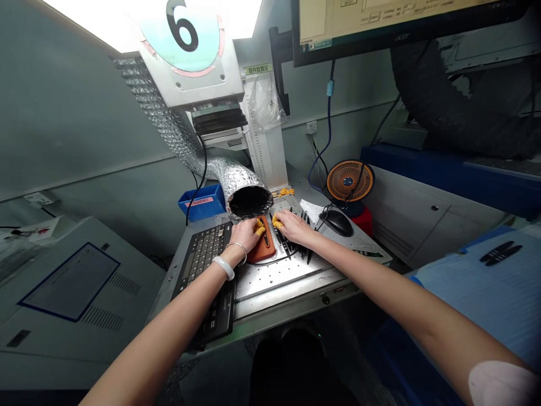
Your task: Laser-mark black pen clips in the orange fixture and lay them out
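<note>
My left hand (pixel 247 234), with yellow finger covers, rests at an orange-brown block (pixel 267 249) on the perforated metal plate (pixel 270 276). Its fingers are bent together over the block's left side; what they pinch, if anything, is too small to make out. A slim dark piece (pixel 266 240) lies in the block's recess. To the right, my right hand (pixel 292 225) is closed, thumb and fingertips in yellow covers pressed together. Anything between those fingertips is hidden. Several slim black pieces (pixel 306 255) lie on the plate under and beside the right hand.
A black keyboard (pixel 203 254) lies left of the plate. The foil duct (pixel 245 183) opens just behind the block, beside a blue bin (pixel 203 204). On the right are a mouse (pixel 337 223), an orange fan (pixel 350 180) and black pieces (pixel 501 253) on blue cloth. A machine head (pixel 198 84) hangs above.
</note>
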`<state>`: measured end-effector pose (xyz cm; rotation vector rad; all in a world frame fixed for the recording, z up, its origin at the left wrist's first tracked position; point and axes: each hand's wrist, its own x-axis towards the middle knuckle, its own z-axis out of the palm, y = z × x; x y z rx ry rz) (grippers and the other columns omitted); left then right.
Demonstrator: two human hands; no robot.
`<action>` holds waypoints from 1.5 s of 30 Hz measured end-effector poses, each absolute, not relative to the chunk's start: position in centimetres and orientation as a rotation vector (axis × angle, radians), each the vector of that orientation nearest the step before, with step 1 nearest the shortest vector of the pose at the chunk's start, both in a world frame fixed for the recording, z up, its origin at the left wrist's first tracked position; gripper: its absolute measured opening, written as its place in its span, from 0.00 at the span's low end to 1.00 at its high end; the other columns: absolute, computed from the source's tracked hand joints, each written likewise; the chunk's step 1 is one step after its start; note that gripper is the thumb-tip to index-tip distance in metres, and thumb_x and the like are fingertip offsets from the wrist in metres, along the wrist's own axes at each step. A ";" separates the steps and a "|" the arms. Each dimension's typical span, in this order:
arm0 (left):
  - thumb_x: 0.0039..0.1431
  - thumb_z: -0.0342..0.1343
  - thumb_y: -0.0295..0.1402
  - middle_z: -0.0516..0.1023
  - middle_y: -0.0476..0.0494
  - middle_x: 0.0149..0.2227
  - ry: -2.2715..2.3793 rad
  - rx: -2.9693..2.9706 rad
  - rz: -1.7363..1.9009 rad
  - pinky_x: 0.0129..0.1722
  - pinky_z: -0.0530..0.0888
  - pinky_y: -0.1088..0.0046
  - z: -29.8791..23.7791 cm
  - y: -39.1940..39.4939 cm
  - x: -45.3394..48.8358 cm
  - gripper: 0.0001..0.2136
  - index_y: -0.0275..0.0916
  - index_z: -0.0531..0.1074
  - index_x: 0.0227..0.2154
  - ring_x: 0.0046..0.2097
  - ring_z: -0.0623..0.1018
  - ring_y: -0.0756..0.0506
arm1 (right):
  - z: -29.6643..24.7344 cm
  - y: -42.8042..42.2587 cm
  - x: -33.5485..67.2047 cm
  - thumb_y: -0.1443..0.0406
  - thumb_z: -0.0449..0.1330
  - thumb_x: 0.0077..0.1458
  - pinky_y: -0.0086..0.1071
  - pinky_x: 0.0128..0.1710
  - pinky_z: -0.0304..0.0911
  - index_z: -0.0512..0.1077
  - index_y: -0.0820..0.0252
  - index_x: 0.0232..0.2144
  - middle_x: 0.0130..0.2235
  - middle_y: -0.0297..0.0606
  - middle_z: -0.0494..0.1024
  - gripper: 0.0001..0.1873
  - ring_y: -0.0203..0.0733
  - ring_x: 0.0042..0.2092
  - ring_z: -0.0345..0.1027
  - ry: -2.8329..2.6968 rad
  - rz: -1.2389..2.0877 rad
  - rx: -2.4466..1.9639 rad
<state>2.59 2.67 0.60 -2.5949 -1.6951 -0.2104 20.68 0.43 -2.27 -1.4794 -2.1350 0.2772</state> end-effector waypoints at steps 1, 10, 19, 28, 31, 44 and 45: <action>0.57 0.49 0.36 0.77 0.41 0.37 -1.673 -2.595 -0.192 0.35 0.64 0.70 0.6 2.7 2.9 0.09 0.39 0.71 0.34 0.39 0.75 0.42 | -2.3 0.5 20.7 0.72 0.48 0.57 0.30 0.41 0.54 0.64 0.61 0.36 0.38 0.40 0.66 0.07 0.41 0.42 0.61 -2.136 0.276 -1.478; 0.59 0.47 0.35 0.75 0.41 0.37 -1.544 -2.552 -0.196 0.37 0.63 0.68 2.3 2.1 2.0 0.09 0.39 0.70 0.32 0.41 0.73 0.41 | -2.4 1.3 19.4 0.71 0.47 0.56 0.31 0.41 0.54 0.64 0.60 0.37 0.38 0.40 0.66 0.08 0.41 0.40 0.61 -2.177 0.261 -1.481; 0.58 0.49 0.35 0.75 0.44 0.35 -1.557 -2.563 -0.219 0.35 0.61 0.69 2.4 0.3 -1.5 0.08 0.39 0.70 0.31 0.38 0.72 0.43 | -2.6 1.7 17.1 0.67 0.45 0.61 0.32 0.40 0.56 0.65 0.61 0.42 0.40 0.42 0.66 0.11 0.42 0.41 0.62 -2.247 0.210 -1.560; 0.56 0.49 0.33 0.73 0.44 0.33 -1.593 -2.586 -0.292 0.33 0.60 0.71 2.1 -0.7 -3.1 0.06 0.39 0.69 0.30 0.36 0.71 0.45 | -1.7 1.2 16.8 0.69 0.47 0.58 0.32 0.35 0.57 0.67 0.61 0.41 0.39 0.42 0.68 0.12 0.43 0.39 0.64 -2.321 0.052 -1.612; 0.56 0.48 0.33 0.73 0.45 0.32 -1.607 -2.583 -0.320 0.32 0.60 0.70 2.4 -1.0 -3.7 0.06 0.38 0.67 0.28 0.36 0.71 0.44 | -1.8 1.3 16.9 0.70 0.47 0.58 0.32 0.35 0.56 0.67 0.61 0.41 0.38 0.41 0.68 0.11 0.43 0.40 0.65 -2.327 0.059 -1.608; 0.61 0.41 0.34 0.74 0.44 0.41 -1.971 -2.385 -0.531 0.39 0.66 0.73 2.4 1.4 -9.6 0.09 0.39 0.64 0.38 0.41 0.73 0.46 | -1.2 0.2 17.2 0.62 0.52 0.59 0.31 0.37 0.55 0.68 0.58 0.44 0.41 0.41 0.67 0.12 0.43 0.41 0.64 -2.303 0.268 -1.637; 0.62 0.40 0.34 0.74 0.44 0.41 -1.985 -2.381 -0.515 0.39 0.66 0.72 2.2 1.7 -9.7 0.09 0.40 0.64 0.38 0.41 0.73 0.45 | -1.2 0.0 17.2 0.63 0.52 0.59 0.31 0.37 0.55 0.67 0.58 0.45 0.41 0.41 0.67 0.12 0.42 0.41 0.64 -2.279 0.247 -1.631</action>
